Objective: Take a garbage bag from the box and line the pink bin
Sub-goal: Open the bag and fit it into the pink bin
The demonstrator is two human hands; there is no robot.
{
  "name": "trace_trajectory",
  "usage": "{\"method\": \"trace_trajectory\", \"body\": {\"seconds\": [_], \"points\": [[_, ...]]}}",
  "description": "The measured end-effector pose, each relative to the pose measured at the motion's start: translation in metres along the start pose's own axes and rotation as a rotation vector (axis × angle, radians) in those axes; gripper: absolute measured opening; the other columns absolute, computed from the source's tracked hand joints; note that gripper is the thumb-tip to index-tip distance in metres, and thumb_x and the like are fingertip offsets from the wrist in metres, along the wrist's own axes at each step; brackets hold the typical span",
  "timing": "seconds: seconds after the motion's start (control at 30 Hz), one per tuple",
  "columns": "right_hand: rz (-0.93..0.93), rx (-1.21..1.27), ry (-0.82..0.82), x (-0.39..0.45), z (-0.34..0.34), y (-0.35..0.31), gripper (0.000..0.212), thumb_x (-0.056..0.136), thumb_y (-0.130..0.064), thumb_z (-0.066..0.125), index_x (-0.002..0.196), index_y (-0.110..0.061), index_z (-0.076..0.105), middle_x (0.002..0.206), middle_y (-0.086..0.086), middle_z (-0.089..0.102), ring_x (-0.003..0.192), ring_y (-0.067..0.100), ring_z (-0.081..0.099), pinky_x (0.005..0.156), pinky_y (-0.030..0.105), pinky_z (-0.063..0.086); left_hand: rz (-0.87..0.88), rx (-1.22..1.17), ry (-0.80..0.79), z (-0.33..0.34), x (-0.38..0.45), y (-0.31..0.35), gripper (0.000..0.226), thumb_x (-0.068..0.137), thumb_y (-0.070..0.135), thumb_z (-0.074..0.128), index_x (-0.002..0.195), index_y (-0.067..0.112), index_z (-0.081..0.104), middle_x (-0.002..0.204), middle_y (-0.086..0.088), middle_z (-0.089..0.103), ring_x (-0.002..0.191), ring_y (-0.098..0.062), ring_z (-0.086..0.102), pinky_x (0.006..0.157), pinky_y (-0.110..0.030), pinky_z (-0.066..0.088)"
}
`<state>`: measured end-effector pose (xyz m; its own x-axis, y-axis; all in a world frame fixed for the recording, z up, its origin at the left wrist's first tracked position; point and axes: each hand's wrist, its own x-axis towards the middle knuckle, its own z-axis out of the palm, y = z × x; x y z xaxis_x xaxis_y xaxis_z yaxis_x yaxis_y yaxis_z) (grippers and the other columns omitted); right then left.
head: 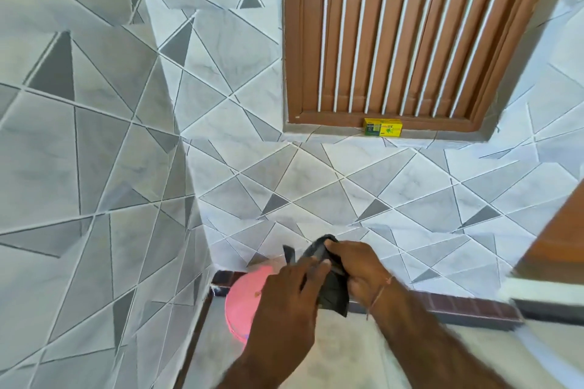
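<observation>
You are holding the black garbage bag [331, 287] with both hands, low in the middle of your view. Your right hand [357, 268] is pinching its crumpled top. Your left hand [287, 297] is pinching its near edge. The pink bin [243, 303] is sitting at eight o'clock from the bag, partly behind your left hand. The yellow box [383, 127] is resting on the window ledge [331, 133], far off at twelve o'clock.

My one camera sits on my head, looking forward and down into a tiled corner [202, 230], close above my hands, with the barred window [395, 35] ahead, higher up.
</observation>
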<state>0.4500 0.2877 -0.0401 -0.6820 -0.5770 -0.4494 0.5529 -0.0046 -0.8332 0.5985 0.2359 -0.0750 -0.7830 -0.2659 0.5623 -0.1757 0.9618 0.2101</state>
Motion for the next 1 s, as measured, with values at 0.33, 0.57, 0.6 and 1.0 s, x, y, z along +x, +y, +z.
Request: {"method": "trace_trajectory", "body": {"seconds": [0.33,0.57,0.6,1.0], "points": [[-0.189,-0.150,-0.244,-0.053,-0.010,-0.010,0.038,0.086,-0.047,0.060,0.106,-0.015,0.065,0.100,0.009,0.074,0.084,0.022,0.072,0.070,0.032,0.054,-0.988,-0.842,0.298,-0.037,0.047,0.013,0.010,0.075,0.015,0.078,0.071,0.018,0.069,0.071,-0.003,0.073,0.072,-0.028,0.070,0.062,-0.033,0.059],[-0.283,-0.133,-0.399,-0.076,-0.018,-0.011,0.007,0.081,0.000,0.067,0.087,0.003,0.070,0.076,0.018,0.072,0.067,0.026,0.070,0.059,0.031,0.057,-0.974,-0.844,0.187,-0.024,0.054,0.037,0.042,0.054,0.039,0.071,0.069,0.001,0.064,0.069,-0.025,0.064,0.056,-0.022,0.053,0.061,-0.050,0.056],[-0.272,-0.132,-0.426,-0.075,-0.021,-0.014,0.007,0.082,0.005,0.065,0.086,0.002,0.070,0.075,0.018,0.071,0.066,0.026,0.070,0.058,0.030,0.057,-0.972,-0.912,0.165,-0.025,0.055,0.038,0.039,0.058,0.035,0.075,0.073,0.000,0.067,0.075,-0.028,0.066,0.058,-0.020,0.055,0.060,-0.046,0.057],[-0.512,-0.487,0.020,-0.010,-0.070,-0.035,0.021,0.083,0.001,0.066,0.068,-0.014,0.071,0.069,0.004,0.070,0.063,0.015,0.060,0.058,0.017,0.047,-0.862,-0.692,0.153,-0.057,0.058,0.001,0.012,0.089,0.019,0.065,0.079,0.021,0.071,0.077,0.007,0.072,0.075,-0.012,0.068,0.062,-0.017,0.054]]}}
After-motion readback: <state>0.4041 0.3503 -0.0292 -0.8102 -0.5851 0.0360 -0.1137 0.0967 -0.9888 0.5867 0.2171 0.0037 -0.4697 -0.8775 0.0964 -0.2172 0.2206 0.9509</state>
